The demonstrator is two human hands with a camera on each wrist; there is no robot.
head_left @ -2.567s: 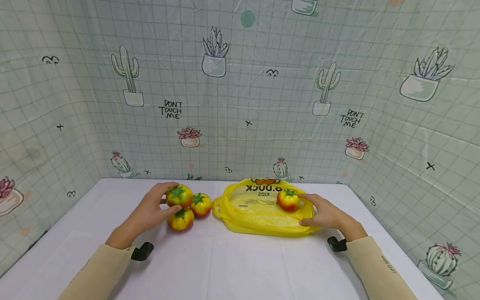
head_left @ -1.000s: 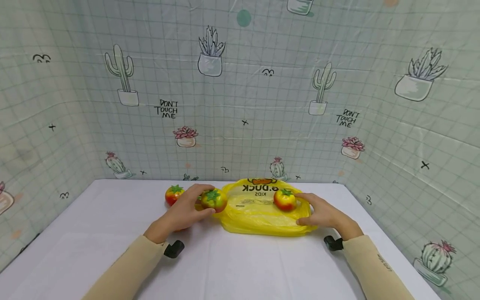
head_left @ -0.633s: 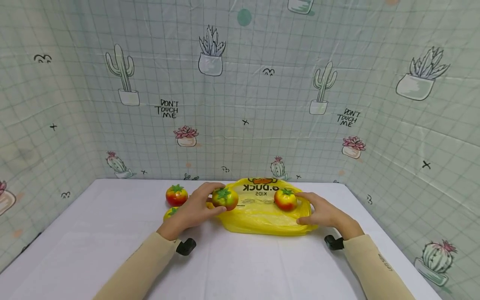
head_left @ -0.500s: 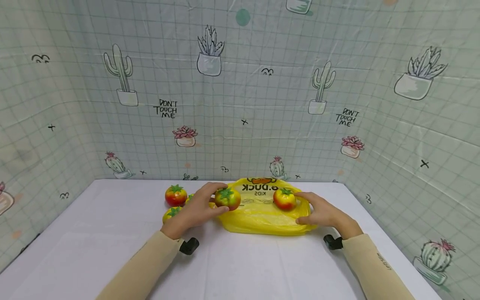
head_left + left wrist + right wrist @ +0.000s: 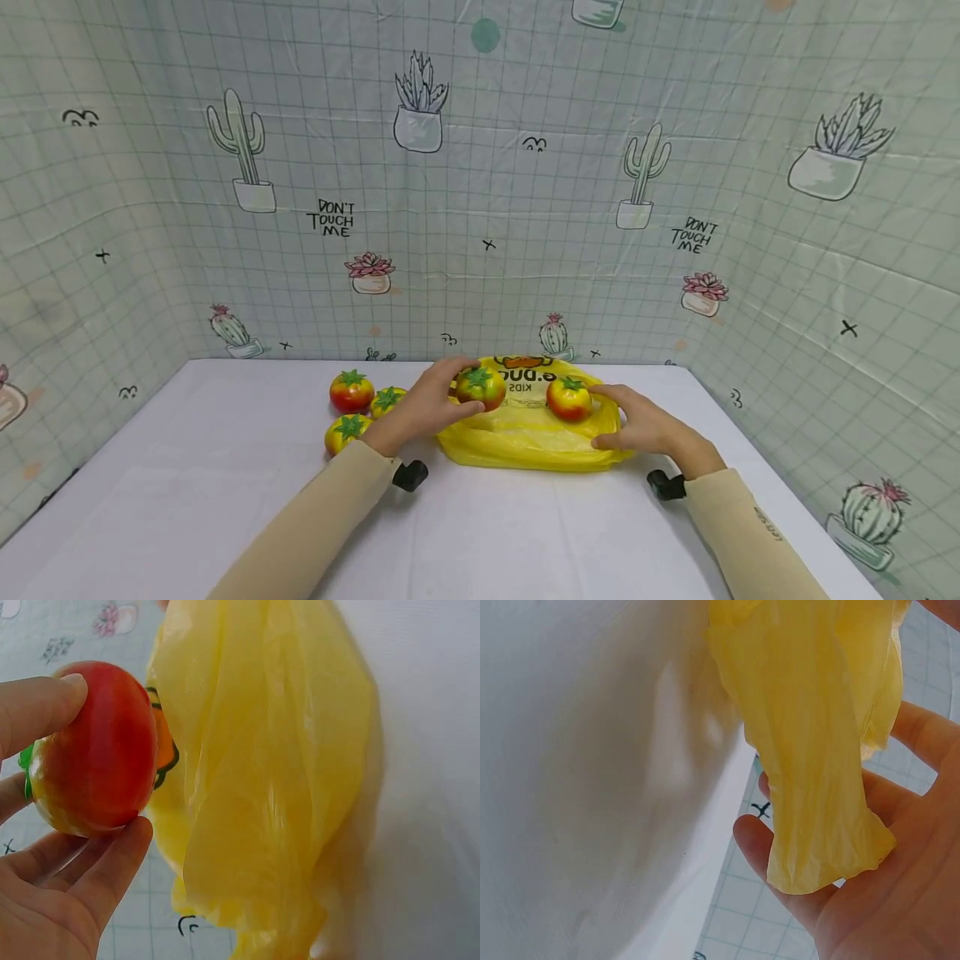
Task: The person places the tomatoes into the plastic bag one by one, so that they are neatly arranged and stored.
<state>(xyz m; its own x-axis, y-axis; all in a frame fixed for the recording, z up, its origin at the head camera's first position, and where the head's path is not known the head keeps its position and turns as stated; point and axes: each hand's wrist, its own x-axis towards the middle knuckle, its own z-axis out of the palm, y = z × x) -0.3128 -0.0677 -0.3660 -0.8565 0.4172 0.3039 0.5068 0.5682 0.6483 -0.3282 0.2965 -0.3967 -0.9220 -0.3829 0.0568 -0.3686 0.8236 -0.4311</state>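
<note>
Head view: yellow bag (image 5: 517, 446) contains 1 fruit (image 5: 569, 402); right hand (image 5: 643, 423), fingers spread, touches the bag. Left hand (image 5: 427, 402), partly closed, grips another fruit (image 5: 482, 390) at bag left.

One glossy red-and-yellow tomato (image 5: 481, 388) is held at the left of a crumpled yellow bag (image 5: 525, 452); a second tomato (image 5: 570, 400) rests toward the bag's right.

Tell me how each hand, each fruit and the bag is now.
Left hand: gripping a fruit.
Held fruit: clasped between thumb and fingers.
Right hand: at the bag's right end; grip unclear.
Bag: crumpled on the table.
Fruit beside right hand: leaves up; inside or atop the bag, unclear.
Three left fruits: grouped on the table, leaves up.
</note>
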